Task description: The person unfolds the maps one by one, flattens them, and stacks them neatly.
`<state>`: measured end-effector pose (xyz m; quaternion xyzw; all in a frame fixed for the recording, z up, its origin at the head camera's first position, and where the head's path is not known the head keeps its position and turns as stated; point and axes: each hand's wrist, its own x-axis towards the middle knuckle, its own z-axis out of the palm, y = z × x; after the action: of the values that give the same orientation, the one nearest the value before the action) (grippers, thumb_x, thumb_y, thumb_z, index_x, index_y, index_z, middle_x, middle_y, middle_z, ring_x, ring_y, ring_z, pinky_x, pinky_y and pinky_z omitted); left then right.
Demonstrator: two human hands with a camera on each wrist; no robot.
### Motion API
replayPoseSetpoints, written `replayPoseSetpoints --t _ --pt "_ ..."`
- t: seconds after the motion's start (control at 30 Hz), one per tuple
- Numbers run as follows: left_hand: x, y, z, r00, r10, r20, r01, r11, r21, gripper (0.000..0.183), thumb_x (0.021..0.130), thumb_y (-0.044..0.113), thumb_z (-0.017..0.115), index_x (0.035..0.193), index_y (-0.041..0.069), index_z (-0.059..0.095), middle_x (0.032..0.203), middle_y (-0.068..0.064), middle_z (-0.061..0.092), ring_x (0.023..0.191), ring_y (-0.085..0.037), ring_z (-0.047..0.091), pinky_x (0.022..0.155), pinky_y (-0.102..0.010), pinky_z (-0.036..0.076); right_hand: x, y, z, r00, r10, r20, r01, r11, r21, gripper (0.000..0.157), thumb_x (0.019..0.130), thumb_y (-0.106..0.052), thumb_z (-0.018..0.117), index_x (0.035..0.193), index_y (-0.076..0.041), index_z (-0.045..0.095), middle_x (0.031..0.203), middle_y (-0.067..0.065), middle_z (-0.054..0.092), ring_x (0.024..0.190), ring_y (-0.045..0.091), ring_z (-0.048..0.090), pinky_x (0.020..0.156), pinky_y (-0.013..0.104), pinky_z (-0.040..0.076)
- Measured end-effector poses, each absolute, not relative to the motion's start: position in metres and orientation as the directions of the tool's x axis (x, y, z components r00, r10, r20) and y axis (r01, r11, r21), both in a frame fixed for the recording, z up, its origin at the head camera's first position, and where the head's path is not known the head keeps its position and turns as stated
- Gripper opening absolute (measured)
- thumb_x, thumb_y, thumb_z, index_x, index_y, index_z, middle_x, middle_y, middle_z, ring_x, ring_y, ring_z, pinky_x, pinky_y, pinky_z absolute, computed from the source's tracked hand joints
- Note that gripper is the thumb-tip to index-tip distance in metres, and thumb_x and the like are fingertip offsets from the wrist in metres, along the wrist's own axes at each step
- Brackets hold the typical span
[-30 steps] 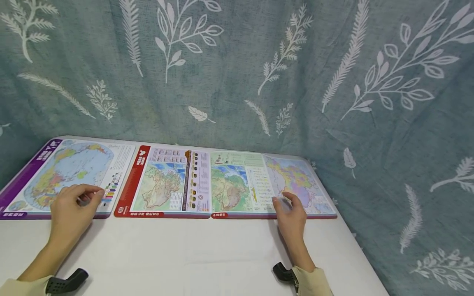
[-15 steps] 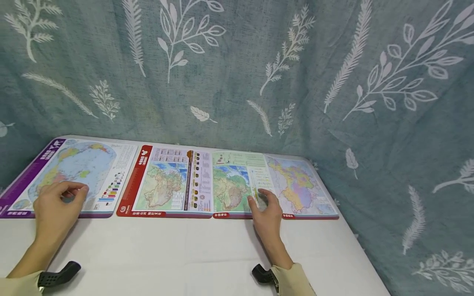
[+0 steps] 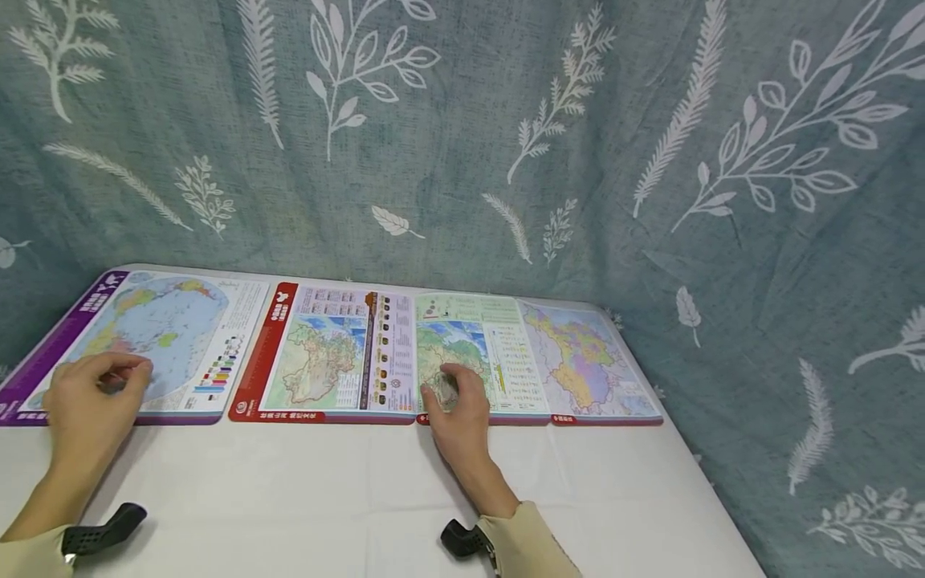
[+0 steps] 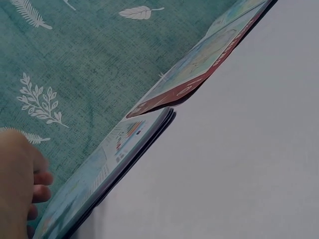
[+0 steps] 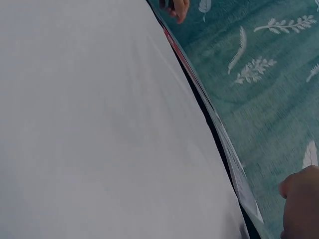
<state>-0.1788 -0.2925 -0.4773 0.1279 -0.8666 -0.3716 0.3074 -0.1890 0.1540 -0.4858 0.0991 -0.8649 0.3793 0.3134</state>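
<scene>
In the head view, my left hand (image 3: 90, 401) hovers over the lower part of a purple-edged world map (image 3: 184, 345), its fingers loosely bent and nothing held. To the right lies a red-edged folding map (image 3: 318, 365), spread flat in several panels. My right hand (image 3: 462, 413) is over its green relief-map panel (image 3: 509, 321), thumb and forefinger apart with nothing between them. The left wrist view shows the curled fingers (image 4: 42, 191) beside the world map's surface. Only part of my right hand (image 5: 303, 204) enters the right wrist view, at the lower right.
Both maps lie along the back of a table with a white cloth (image 3: 303, 490). A green leaf-patterned curtain (image 3: 433, 144) hangs right behind them and along the right side. The rightmost panel, a coloured map (image 3: 585, 353), ends near the table's right edge.
My right hand has moved left from the rightmost panel to the green relief map. My left hand has drifted a little left over the world map. The maps stay put.
</scene>
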Motion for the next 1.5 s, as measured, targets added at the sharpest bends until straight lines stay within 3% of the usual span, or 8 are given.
replayPoseSetpoints --t 0.2,0.43,0.63,0.77,0.87,1.07,1.3,1.5 --pt "-0.177 -0.301 -0.477 -0.781 -0.468 0.414 -0.018 0.678 0.735 0.025 0.092 0.014 0.071 0.107 -0.006 0.075 0.081 0.025 0.048 0.09 0.011 0.027 0.1 -0.051 0.025 -0.188 0.124 -0.486 -0.782 0.028 0.623 -0.439 0.685 -0.581 0.041 0.088 -0.019 0.084 0.122 -0.003 0.068 0.118 0.011 0.07 0.115 0.027 0.064 0.098 0.043 0.05" --pt "-0.176 -0.307 -0.476 -0.772 -0.454 0.445 -0.014 0.713 0.701 0.026 0.092 0.013 0.07 0.105 -0.009 0.073 0.092 -0.023 0.066 0.089 -0.018 0.043 0.092 -0.05 0.025 -0.186 0.096 -0.487 -0.791 0.004 0.612 -0.454 0.667 -0.591 0.041 0.087 -0.02 0.083 0.121 -0.005 0.068 0.119 0.01 0.07 0.112 0.026 0.064 0.094 0.041 0.051" --pt "-0.175 -0.313 -0.477 -0.761 -0.478 0.439 -0.051 0.718 0.694 0.03 0.093 0.016 0.07 0.106 -0.011 0.073 0.098 -0.031 0.064 0.093 -0.035 0.043 0.082 -0.04 0.022 -0.183 0.073 -0.487 -0.78 -0.046 0.624 -0.491 0.663 -0.565 0.039 0.088 -0.021 0.083 0.12 -0.004 0.068 0.115 0.01 0.07 0.106 0.023 0.064 0.088 0.036 0.052" --pt "-0.177 -0.318 -0.482 -0.754 -0.497 0.43 -0.075 0.715 0.695 0.033 0.094 0.018 0.067 0.106 -0.012 0.072 0.101 -0.031 0.062 0.095 -0.038 0.043 0.089 -0.05 0.024 -0.181 0.057 -0.488 -0.756 -0.087 0.649 -0.535 0.653 -0.536 0.039 0.087 -0.022 0.083 0.118 -0.004 0.067 0.113 0.01 0.07 0.106 0.023 0.064 0.091 0.035 0.052" --pt "-0.179 -0.323 -0.485 -0.749 -0.504 0.43 -0.078 0.711 0.698 0.033 0.095 0.018 0.067 0.107 -0.012 0.072 0.102 -0.03 0.061 0.093 -0.036 0.041 0.092 -0.052 0.024 -0.179 0.046 -0.487 -0.749 -0.109 0.653 -0.556 0.639 -0.531 0.04 0.086 -0.023 0.084 0.117 -0.004 0.067 0.113 0.009 0.07 0.108 0.023 0.064 0.096 0.035 0.051" --pt "-0.18 -0.333 -0.49 -0.742 -0.567 0.357 -0.171 0.675 0.718 0.038 0.098 0.025 0.064 0.117 -0.007 0.072 0.102 -0.018 0.059 0.082 -0.003 0.033 0.076 -0.031 0.023 -0.177 0.029 -0.486 -0.758 -0.112 0.643 -0.551 0.639 -0.538 0.038 0.087 -0.024 0.084 0.115 -0.005 0.068 0.115 0.007 0.07 0.113 0.021 0.064 0.102 0.032 0.049" --pt "-0.172 -0.344 -0.487 -0.749 -0.609 0.262 -0.252 0.627 0.737 0.045 0.104 0.028 0.059 0.133 -0.005 0.066 0.113 -0.021 0.06 0.087 -0.016 0.041 0.076 -0.027 0.026 -0.174 0.014 -0.485 -0.766 -0.119 0.631 -0.542 0.646 -0.537 0.036 0.087 -0.026 0.084 0.114 -0.007 0.069 0.114 0.004 0.069 0.112 0.017 0.063 0.1 0.028 0.049" --pt "-0.178 -0.355 -0.499 -0.678 -0.677 0.286 -0.261 0.585 0.768 0.043 0.105 0.028 0.058 0.134 -0.003 0.066 0.097 0.001 0.058 0.08 0.004 0.032 0.074 -0.021 0.025 -0.172 0.003 -0.484 -0.765 -0.195 0.614 -0.552 0.689 -0.469 0.04 0.087 -0.029 0.084 0.117 -0.007 0.069 0.118 0.003 0.068 0.117 0.017 0.062 0.106 0.027 0.047"
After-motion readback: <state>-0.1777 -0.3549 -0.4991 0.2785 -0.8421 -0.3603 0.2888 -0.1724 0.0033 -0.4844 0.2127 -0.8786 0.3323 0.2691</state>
